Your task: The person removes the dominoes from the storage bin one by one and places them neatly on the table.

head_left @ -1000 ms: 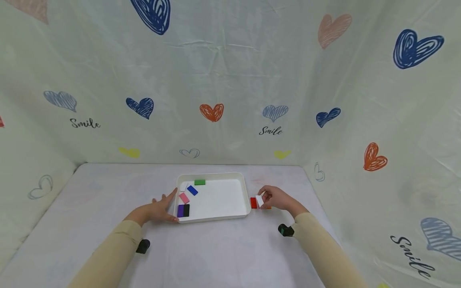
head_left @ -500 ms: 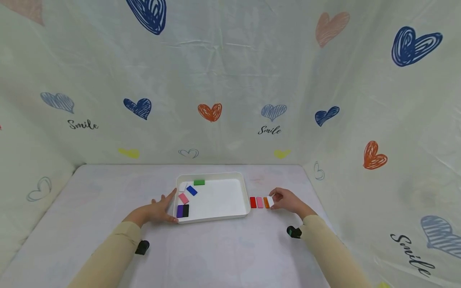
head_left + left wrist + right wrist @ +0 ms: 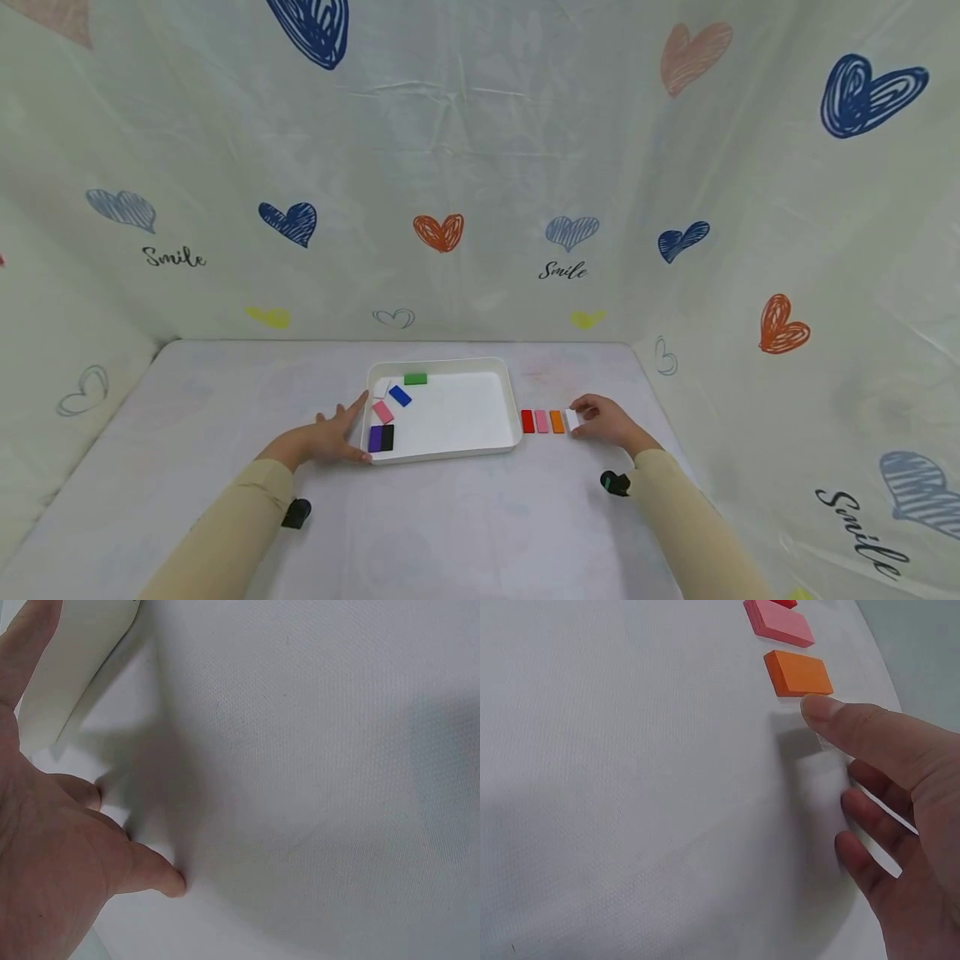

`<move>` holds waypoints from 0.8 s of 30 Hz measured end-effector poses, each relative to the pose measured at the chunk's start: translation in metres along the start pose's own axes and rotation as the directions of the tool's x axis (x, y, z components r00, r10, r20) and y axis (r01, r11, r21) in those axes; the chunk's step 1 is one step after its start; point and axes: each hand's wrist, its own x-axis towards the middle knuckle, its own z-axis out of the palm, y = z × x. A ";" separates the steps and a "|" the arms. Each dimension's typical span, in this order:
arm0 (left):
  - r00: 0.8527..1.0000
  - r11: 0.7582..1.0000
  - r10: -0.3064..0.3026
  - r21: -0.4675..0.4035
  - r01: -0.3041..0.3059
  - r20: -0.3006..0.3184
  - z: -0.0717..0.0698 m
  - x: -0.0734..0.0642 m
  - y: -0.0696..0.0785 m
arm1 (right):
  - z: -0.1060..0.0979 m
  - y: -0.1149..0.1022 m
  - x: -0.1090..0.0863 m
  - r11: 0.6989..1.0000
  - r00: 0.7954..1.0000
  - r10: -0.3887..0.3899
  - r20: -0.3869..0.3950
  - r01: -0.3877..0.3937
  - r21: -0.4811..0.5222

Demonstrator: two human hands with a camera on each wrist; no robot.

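Note:
My right hand (image 3: 606, 422) pinches a small white block (image 3: 572, 420) between thumb and fingers, low over the table at the right end of a row. To its left in that row lie a red block (image 3: 528, 422), a pink block (image 3: 542, 422) and an orange block (image 3: 799, 673). The right wrist view has the thumb beside the orange block, hiding most of the white one. At the left end of a white tray (image 3: 450, 456), my left hand (image 3: 327, 437) spreads its fingers, with forefinger and thumb touching the tray's outer wall.
Inside the tray's left part lie a green block (image 3: 416, 379), a blue block (image 3: 401, 396), another pink block (image 3: 382, 412), another white block (image 3: 382, 389), and a purple block (image 3: 375, 438) beside a black block (image 3: 387, 438). A heart-printed curtain (image 3: 495, 292) rises behind the table.
My right hand has carried the white block rightward past the pink and orange blocks to the row's end, uncovering both. The left hand and tray have stayed put.

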 end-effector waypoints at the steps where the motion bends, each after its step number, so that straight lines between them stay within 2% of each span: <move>1: 1.000 1.000 0.000 -0.001 0.000 -0.001 0.000 0.000 0.000 | 0.000 0.000 0.000 1.000 1.000 0.000 0.000 0.000 -0.002; 8: 1.000 1.000 0.005 0.011 -0.005 -0.007 0.001 0.000 -0.001 | 0.001 0.004 0.003 0.999 0.999 0.042 -0.015 -0.042 -0.009; 15: 1.000 1.000 0.000 0.002 0.000 -0.005 0.000 0.001 0.000 | 0.001 0.006 0.008 0.999 1.000 0.008 -0.011 -0.008 -0.039; 24: 1.000 1.000 -0.002 -0.001 0.002 -0.009 0.001 0.001 0.000 | 0.001 0.005 0.007 0.999 1.000 0.003 0.002 -0.003 -0.047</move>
